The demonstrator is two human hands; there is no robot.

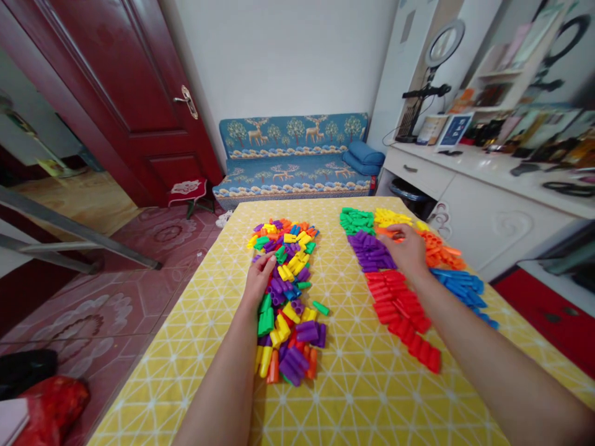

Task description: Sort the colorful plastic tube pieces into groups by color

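A mixed pile of plastic tube-shaped building pieces in purple, yellow, green, orange, red and blue runs down the middle of the table. My left hand is at the pile's left edge, its thumb and finger drawn together beside purple and green pieces; what lies between them is hidden. Over on the right, my right hand pinches an orange piece above the sorted groups. Around it lie purple pieces, green pieces, yellow pieces, orange pieces, red pieces and blue pieces.
A yellow patterned cloth covers the table. Beyond its far edge stands a blue patterned sofa. A white cabinet with a ring light is at right; a red stool stands by the door.
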